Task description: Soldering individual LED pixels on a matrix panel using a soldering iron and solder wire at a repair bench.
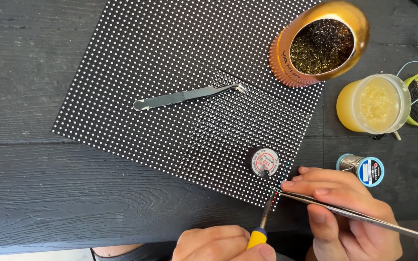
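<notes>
The left hand (223,244) has its grip closed on a yellow-handled iron (261,227), tip at the panel (170,72) corner just ahead. The right hand (347,212) pinches tweezers (359,216), points meeting that tip; a solder spool (366,169) lies just beyond it on the desk (25,183).

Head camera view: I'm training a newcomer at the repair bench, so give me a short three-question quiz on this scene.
1. True or false: the spare tweezers lie on the dotted panel, touched by neither hand.
2. What does the right hand hold? A) a solder spool B) slim tweezers C) a jar
3. Fill in: the left hand grips a tool with a ____ handle.

Key:
1. True.
2. B: the slim tweezers point at the panel's near corner; the solder spool sits apart on the dark table.
3. Yellow.
</notes>
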